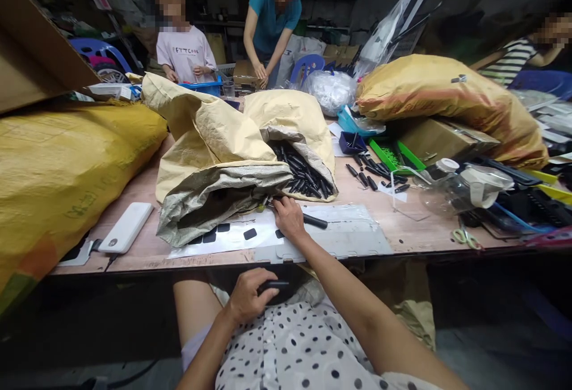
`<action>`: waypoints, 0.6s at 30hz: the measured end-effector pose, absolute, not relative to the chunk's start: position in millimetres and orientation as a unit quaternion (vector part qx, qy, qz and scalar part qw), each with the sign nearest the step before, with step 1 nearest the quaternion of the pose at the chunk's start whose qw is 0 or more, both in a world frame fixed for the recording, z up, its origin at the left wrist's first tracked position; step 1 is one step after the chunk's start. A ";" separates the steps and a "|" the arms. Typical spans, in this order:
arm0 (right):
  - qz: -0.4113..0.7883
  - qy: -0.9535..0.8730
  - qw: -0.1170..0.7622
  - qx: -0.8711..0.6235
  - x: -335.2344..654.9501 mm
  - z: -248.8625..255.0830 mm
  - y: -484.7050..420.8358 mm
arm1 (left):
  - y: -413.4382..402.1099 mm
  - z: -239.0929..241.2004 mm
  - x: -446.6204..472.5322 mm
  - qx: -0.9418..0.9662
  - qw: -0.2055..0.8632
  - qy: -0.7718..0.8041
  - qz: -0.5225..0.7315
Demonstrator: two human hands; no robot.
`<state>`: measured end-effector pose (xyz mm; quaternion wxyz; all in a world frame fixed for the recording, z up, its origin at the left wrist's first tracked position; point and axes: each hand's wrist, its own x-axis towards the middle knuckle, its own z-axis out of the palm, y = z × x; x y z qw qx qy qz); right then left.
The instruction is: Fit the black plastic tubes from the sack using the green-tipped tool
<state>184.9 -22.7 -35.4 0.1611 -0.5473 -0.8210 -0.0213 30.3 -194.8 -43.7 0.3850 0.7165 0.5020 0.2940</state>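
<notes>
Low over my lap, below the table edge, my left hand (251, 296) is closed around a short black cylindrical piece (273, 284). My right hand (289, 218) rests at the mouth of an open sack (214, 190), its fingers curled down. A black rod (315, 221) sticks out to the right from beneath this hand, and a small metallic bit shows at the fingertips. What the fingers grip is mostly hidden. Several flat black rounded squares (250, 234) lie on a white sheet (232, 244) left of the hand. Behind it, a second sack (290, 110) spills black tapered parts (306, 175).
A white power bank (126, 227) and a full yellow sack (75, 164) sit at left. Rightward are a green tray (384, 150), loose black pieces, a clear plastic jug (447, 193), scissors (465, 236) and a big sack on a carton (447, 140). Other people are across the table.
</notes>
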 end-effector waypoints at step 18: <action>-0.031 -0.817 0.165 -0.551 183.7 -38.5 -21.0 | -189.5 -91.6 32.9 0.640 0.451 0.622 -0.008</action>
